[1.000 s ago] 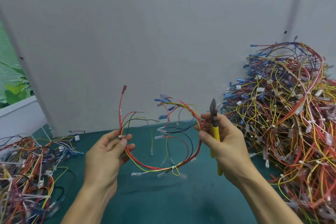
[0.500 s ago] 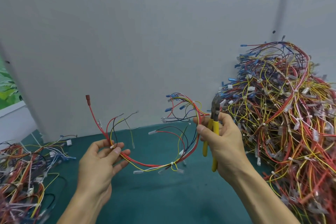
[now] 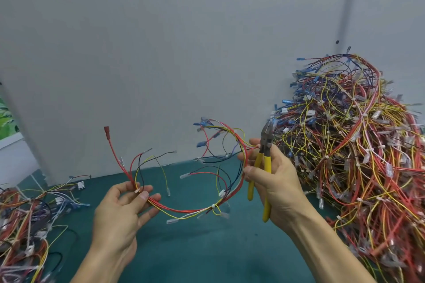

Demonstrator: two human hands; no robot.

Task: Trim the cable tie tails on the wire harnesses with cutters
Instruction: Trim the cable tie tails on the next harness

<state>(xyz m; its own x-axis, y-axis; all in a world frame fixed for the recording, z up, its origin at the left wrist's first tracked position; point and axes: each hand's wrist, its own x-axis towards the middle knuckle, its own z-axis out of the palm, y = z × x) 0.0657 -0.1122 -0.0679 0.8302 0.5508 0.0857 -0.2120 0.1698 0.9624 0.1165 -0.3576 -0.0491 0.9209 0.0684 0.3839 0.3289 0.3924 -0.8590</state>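
Vs 1 s ago: hands are further apart, so the wire harness (image 3: pixel 184 210) is drawn into a wider, shallower loop. Its red connector end (image 3: pixel 106 129) has swung out to the left. The cutters (image 3: pixel 266 161), upright w/ handles together then, now lean a bit left w/ yellow handles splayed.

Harness hangs in air above the green surface (image 3: pixel 207 255), between both hands. It's a U-shaped arc w/ long axis approx left-right and both ends turned up. A white cable tie (image 3: pixel 213 206) sits near the bottom of the arc. Cutters run approx vertical, nose up toward the wall (image 3: pixel 184 53), handles down; the jaws look slightly parted.

Left hand (image 3: pixel 119 216) is palm up, thumb & fingertips pinching the bundle at a small tie. Right hand (image 3: pixel 276 181) is raised, thumb & forefinger pinching the harness's right side, other fingers curled round the cutter handles.

Big harness pile (image 3: pixel 356 145) on the right, smaller pile (image 3: pixel 23 213) on the left.
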